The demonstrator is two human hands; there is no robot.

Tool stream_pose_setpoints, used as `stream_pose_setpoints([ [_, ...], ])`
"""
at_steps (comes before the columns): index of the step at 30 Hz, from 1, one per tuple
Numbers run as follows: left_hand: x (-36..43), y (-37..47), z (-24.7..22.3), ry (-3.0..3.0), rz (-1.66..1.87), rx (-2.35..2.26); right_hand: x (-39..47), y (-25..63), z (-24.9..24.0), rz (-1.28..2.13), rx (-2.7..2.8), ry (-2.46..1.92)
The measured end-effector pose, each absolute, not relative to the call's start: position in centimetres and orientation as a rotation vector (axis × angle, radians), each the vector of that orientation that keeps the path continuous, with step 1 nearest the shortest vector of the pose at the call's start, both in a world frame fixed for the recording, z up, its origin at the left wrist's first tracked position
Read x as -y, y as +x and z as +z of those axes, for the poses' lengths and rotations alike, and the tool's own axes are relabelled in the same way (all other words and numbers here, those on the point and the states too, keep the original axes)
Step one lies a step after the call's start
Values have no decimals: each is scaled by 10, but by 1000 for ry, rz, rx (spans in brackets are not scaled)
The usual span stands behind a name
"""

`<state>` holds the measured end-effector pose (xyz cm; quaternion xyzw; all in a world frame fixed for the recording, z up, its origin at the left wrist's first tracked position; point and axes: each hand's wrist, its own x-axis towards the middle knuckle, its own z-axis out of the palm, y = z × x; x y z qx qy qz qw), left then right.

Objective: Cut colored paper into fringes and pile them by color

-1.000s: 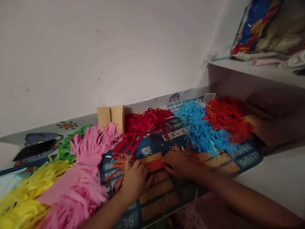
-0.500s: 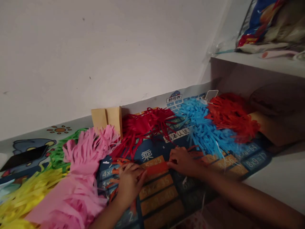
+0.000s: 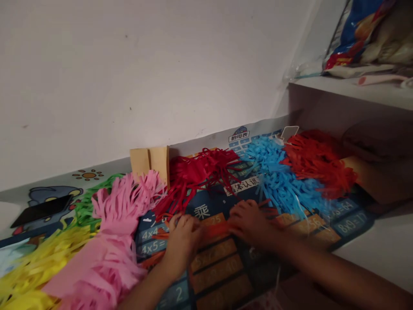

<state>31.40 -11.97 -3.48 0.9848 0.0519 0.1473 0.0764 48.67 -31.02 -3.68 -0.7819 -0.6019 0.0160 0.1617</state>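
Observation:
Between my two hands lies a strip of orange fringed paper (image 3: 214, 230) on the printed mat. My left hand (image 3: 183, 234) is closed round its left end, and orange strands stick out to the left and below. The right end sits under the curled fingers of my right hand (image 3: 247, 221), with more orange strands beyond it. Just behind my hands is a dark red fringed bundle (image 3: 196, 170). Pink fringed paper (image 3: 116, 232) lies left of my left hand, and light blue fringed paper (image 3: 280, 176) is behind and right of my right hand.
Yellow (image 3: 41, 267) and green (image 3: 87, 206) fringed paper and a dark phone-like slab (image 3: 41, 211) lie at the left. A folded tan card (image 3: 150, 161) stands by the wall. Red fringed paper (image 3: 318, 159) is at the right, under a shelf (image 3: 351, 91) holding packets.
The view has shifted slightly, so the scene sits a little further right. My hands have moved slightly along the orange paper, and the right hand has flattened somewhat over it.

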Motion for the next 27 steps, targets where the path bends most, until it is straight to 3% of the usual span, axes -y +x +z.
stream_pose_setpoints([
  [5, 136, 319, -25, 3185, 351, 100, 317, 487, -44, -208, 2167, -2016],
  [14, 142, 315, -39, 3259, 414, 26, 294, 473, -32, -291, 2080, -2058],
  [20, 126, 286, -48, 2885, 637, -91, 311, 489, -59, -33, 1906, -1984],
  [27, 121, 291, -43, 2722, 401, -369, 306, 502, -56, 288, 1554, -2068],
])
